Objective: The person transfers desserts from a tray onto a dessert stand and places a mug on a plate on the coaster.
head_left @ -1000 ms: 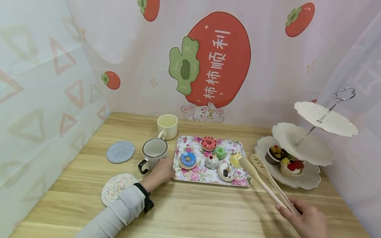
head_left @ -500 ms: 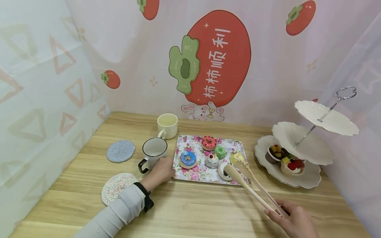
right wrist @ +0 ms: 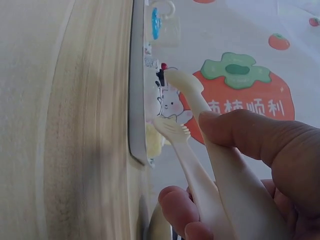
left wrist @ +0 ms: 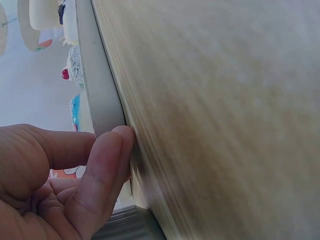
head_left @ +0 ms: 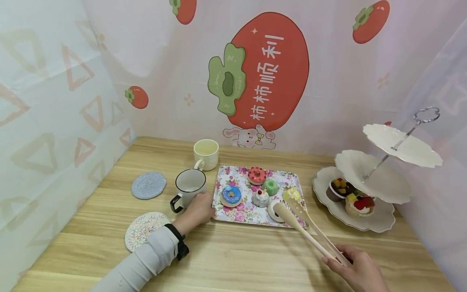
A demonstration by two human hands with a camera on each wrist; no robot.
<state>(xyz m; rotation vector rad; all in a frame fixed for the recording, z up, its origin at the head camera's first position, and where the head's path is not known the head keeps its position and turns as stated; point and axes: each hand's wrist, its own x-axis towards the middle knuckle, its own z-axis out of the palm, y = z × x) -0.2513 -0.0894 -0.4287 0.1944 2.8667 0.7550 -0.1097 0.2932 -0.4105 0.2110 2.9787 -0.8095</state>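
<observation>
My left hand pinches the left front corner of a floral tray, thumb and finger at its rim. My right hand grips pale tongs by the arms, thumb on one arm in the right wrist view. The tong tips stand apart over the tray's right front part. One covers part of a white drizzled donut; the other is near a yellow pastry. Also on the tray are a blue donut, a red donut, a green cake and a cherry-topped cake.
A black-rimmed mug stands beside my left hand, with a cream mug behind it. Two round coasters, blue and multicoloured, lie leftward. At right rises a tiered stand bearing a fruit cup and a fruit tart.
The right hand and tongs have moved left, bringing the tips over the white donut and yellow pastry. The gap between the tips has widened. My left hand has stayed at the tray corner.
</observation>
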